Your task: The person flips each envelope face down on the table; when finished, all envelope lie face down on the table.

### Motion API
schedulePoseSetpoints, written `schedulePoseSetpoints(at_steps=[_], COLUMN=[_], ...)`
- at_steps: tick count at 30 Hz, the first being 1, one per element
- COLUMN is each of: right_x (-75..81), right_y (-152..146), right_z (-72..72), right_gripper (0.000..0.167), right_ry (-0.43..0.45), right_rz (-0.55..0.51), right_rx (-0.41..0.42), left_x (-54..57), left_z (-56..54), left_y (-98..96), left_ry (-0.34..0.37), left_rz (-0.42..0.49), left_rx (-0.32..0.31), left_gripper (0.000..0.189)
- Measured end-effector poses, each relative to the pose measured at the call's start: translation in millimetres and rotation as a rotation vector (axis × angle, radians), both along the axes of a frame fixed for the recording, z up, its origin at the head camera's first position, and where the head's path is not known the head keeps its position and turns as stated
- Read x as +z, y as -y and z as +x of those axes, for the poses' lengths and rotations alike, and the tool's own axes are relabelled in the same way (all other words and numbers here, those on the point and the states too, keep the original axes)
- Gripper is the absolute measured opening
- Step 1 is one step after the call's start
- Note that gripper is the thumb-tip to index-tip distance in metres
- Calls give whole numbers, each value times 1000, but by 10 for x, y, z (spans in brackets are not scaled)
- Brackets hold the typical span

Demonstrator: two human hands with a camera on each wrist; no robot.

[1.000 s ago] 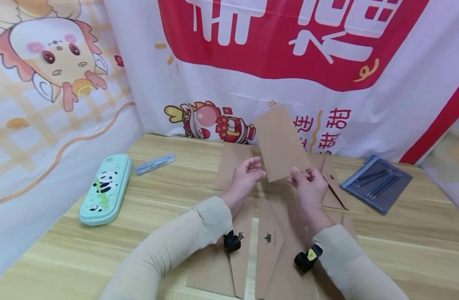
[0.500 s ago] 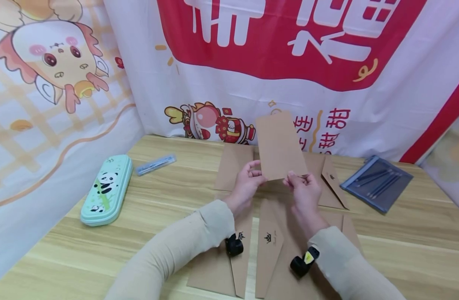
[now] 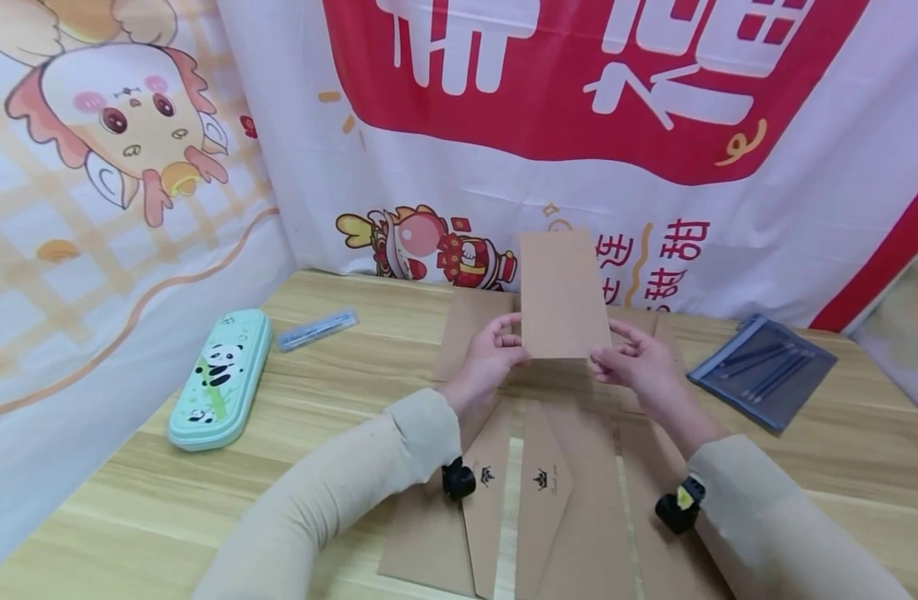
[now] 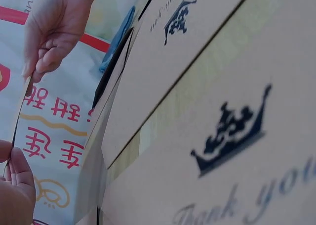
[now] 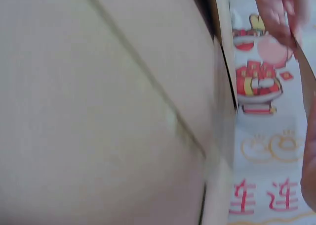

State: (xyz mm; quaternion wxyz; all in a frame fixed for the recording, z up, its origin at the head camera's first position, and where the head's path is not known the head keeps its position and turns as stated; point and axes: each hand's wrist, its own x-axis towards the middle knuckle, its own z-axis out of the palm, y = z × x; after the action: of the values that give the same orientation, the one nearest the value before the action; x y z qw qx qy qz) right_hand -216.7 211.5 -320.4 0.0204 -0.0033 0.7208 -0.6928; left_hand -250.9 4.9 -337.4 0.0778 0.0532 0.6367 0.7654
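Both hands hold up a plain brown kraft-paper rectangle (image 3: 564,292) above the table, its broad face towards me. At its lower left edge my left hand (image 3: 485,358) pinches it; my right hand (image 3: 646,367) pinches the lower right corner. From the left wrist view the kraft sheet (image 4: 20,109) appears edge-on and thin between the two hands. Below lie several brown kraft envelopes, among them one envelope (image 3: 590,500) with a black crown and "Thank you" on its pointed flap. Another crown-printed envelope (image 3: 429,533) lies beside it. My forearms cover parts of the envelopes.
On the left stand a mint panda pencil case (image 3: 222,379) and a slim clear blue case (image 3: 318,330). A blue mesh zip pouch (image 3: 762,371) with pencils lies at the right. A printed cloth (image 3: 459,175) hangs along the table's back edge.
The kraft rectangle has come down slightly and straightened from a tilt. My left hand has taken hold of its left edge. My right hand has shifted outward to the right corner.
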Motion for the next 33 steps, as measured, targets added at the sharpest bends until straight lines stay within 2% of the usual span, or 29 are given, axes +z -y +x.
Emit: schedulePoseSetpoints(at_steps=[2, 5, 11, 17, 25, 33], right_x=[8, -24, -120, -147, -203, -262], right_y=[-84, -168, -237, -237, -229, -225], right_z=[-14, -40, -70, -112, -149, -153], right_gripper=[68, 68, 74, 73, 74, 72], right_ry=[13, 37, 95, 129, 219, 261], right_rz=[52, 106, 251, 363, 345, 284], right_rx=[77, 147, 211, 246, 327, 330], left_x=[7, 1, -51, -92, -158, -180], left_z=[-8, -16, -38, -79, -129, -127], left_y=[15, 37, 74, 113, 124, 108], left_ry=[6, 24, 33, 40, 70, 87], left_rz=[-33, -93, -232, -341, -392, -405], left_rx=[-24, -60, -146, -211, -258, -269], left_gripper=[60, 61, 67, 65, 65, 65])
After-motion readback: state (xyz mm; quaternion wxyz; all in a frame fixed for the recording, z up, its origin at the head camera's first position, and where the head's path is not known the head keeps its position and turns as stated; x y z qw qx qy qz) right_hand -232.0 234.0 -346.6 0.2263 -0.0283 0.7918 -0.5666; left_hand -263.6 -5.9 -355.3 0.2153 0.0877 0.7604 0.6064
